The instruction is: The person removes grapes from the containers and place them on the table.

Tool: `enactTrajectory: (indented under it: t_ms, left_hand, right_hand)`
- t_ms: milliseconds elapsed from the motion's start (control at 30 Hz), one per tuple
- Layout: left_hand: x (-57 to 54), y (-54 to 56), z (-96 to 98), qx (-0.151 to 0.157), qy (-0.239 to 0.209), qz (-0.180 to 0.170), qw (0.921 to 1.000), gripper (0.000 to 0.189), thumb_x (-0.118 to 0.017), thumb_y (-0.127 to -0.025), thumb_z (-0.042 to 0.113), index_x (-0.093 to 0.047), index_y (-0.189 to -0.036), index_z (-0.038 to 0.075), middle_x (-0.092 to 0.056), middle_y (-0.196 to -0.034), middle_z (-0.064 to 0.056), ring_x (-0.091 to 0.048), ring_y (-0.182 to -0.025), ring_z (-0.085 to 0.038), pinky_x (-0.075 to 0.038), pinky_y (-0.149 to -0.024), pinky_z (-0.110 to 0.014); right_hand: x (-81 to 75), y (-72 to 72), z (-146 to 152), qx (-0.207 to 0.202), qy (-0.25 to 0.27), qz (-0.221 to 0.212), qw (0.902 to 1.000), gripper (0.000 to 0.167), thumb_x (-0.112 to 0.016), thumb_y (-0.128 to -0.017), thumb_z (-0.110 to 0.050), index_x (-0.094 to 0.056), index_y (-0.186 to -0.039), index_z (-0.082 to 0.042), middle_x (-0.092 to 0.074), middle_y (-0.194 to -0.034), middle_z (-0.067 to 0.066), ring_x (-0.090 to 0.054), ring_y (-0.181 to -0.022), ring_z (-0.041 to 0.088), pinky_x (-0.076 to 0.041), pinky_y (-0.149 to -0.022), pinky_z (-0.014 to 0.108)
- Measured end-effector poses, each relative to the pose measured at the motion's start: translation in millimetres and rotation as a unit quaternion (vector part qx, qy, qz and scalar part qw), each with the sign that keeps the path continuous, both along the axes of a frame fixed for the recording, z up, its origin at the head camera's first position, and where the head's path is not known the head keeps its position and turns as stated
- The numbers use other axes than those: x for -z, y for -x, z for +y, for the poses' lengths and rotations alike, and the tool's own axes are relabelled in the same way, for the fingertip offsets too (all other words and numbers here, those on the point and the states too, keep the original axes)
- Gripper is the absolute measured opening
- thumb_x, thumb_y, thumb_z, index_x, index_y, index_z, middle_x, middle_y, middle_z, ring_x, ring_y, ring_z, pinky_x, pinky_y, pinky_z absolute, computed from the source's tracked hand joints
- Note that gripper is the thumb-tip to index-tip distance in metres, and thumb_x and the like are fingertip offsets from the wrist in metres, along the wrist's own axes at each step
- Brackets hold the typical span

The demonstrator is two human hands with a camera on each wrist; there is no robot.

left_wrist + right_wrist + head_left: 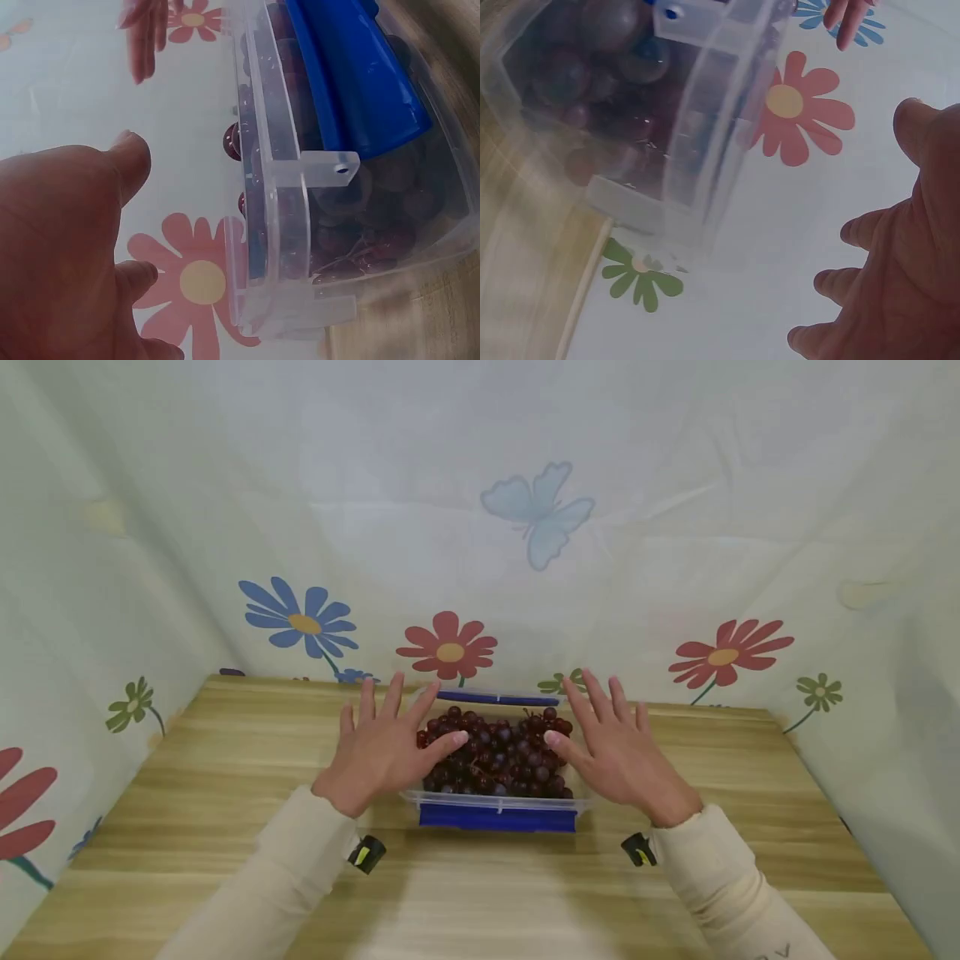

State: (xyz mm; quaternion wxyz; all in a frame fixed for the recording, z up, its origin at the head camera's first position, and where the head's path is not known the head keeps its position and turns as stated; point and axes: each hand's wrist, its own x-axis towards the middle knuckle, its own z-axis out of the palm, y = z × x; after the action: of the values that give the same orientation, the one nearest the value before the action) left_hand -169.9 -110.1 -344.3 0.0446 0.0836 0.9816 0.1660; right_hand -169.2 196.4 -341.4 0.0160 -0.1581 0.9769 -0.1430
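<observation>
A clear plastic box (498,802) with blue clips stands on the wooden table, full of dark red grapes (498,752). Over its left side my left hand (382,747) hovers with fingers spread, the thumb reaching over the grapes. My right hand (622,756) mirrors it over the right side, fingers also spread. In the left wrist view, a gap shows between my left hand (67,240) and the box wall (285,172). Likewise, the right wrist view has my right hand (900,247) apart from the box (705,142). Neither hand holds anything. A blue clip (367,82) hangs down the front side.
The wooden tabletop (247,777) extends to both sides of the box and in front of it. Behind it and at the sides hangs a pale cloth (375,543) printed with flowers and a butterfly. A black wrist strap piece (367,854) shows below the left cuff.
</observation>
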Motion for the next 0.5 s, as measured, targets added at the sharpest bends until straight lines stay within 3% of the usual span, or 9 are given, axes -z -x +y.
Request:
enactTrajectory:
  t_ms: [500]
  left_hand:
    - [7.3, 3.4, -12.2, 0.002, 0.004, -0.009, 0.9999, 0.087, -0.04, -0.096, 0.079, -0.016, -0.168, 0.034, -0.004, -0.175, -0.023, 0.006, -0.157, -0.059, -0.005, -0.119, -0.085]
  right_hand:
    - [7.0, -0.2, 7, 0.0, 0.009, -0.008, 0.9999, 0.079, -0.038, -0.107, -0.062, -0.008, -0.169, -0.023, 0.003, -0.178, 0.011, 0.007, -0.161, 0.048, -0.001, -0.122, 0.082]
